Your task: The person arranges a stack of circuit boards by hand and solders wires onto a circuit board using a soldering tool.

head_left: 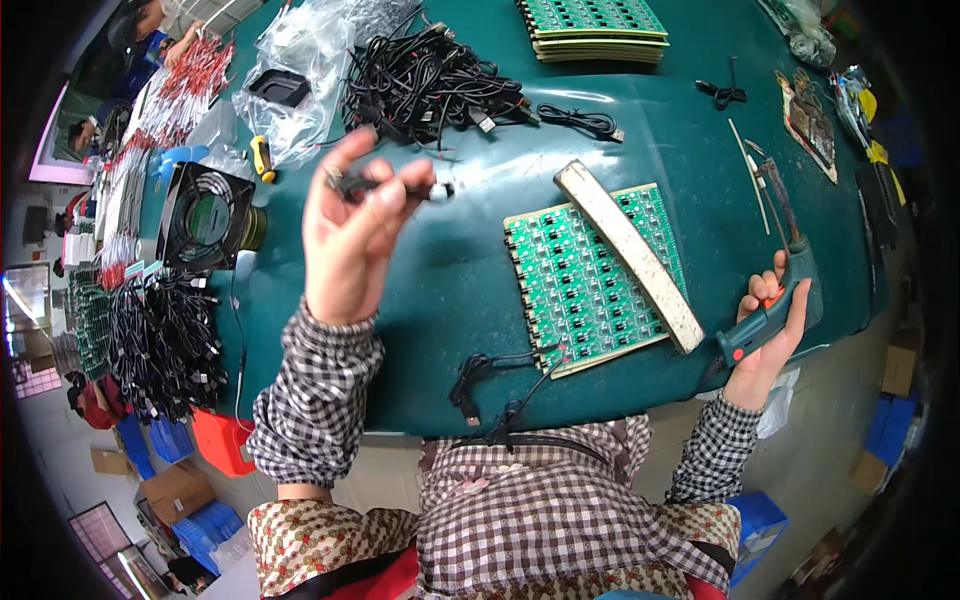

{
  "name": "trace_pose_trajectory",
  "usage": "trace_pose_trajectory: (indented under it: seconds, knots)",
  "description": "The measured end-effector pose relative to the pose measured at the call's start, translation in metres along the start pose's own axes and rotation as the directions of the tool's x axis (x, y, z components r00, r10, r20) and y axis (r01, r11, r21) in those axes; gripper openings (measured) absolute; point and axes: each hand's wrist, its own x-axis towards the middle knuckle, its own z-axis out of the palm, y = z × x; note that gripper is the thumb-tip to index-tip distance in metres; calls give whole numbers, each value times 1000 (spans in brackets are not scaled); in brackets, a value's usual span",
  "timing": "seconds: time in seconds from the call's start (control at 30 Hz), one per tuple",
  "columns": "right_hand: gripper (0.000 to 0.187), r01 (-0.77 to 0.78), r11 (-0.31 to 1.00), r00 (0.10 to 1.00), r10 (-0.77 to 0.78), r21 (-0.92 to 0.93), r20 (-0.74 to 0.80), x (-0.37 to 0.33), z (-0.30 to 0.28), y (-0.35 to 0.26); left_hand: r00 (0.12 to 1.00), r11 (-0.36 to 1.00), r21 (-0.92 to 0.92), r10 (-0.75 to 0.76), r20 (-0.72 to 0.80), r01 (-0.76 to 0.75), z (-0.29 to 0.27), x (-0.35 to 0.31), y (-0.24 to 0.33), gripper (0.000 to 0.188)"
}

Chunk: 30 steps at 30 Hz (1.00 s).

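My left hand (350, 235) is raised over the left part of the table, thumb and fingers pinching a small bundled black cable (437, 191) with a pale end; it is slightly blurred. My right hand (768, 325) grips the handle of a green soldering gun (765, 328), its metal tip pointing away from me. Between my hands lies a stack of green circuit board panels (560, 290), with a worn whitish bar (632, 258) resting diagonally across it. At the panel's near left corner, a black cable (485, 375) with a USB plug lies against the boards.
A heap of black cables (430, 85) sits at the back, near a single coiled cable (580, 121). More panels (595, 30) are stacked at the far edge. To the left stand a black fan (205, 217), a yellow-handled tool (262, 158) and more cables (165, 345).
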Motion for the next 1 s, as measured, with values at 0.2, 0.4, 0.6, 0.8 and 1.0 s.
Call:
trace_pose_trajectory:
  seconds: [0.2,0.4,0.6,0.8,1.0]
  knots:
    - [49,-18,1000,999,18,-8,36,3,0,-1,965,953,282,-34,-259,109,-54,-65,-16,53]
    - [48,-19,1000,997,20,-12,68,5,-4,0,887,-230,972,437,147,-48,-29,-62,5,34]
    - [48,-14,1000,998,14,-10,64,4,-7,0,974,-330,944,217,66,10,-47,-51,17,29]
    - [48,-20,999,997,22,-29,77,5,-6,1,971,-105,986,189,146,-128,-43,-29,-5,20]
    - [50,15,998,999,-13,-58,39,-3,0,-2,986,340,939,170,-1,-58,-31,-44,-1,10]
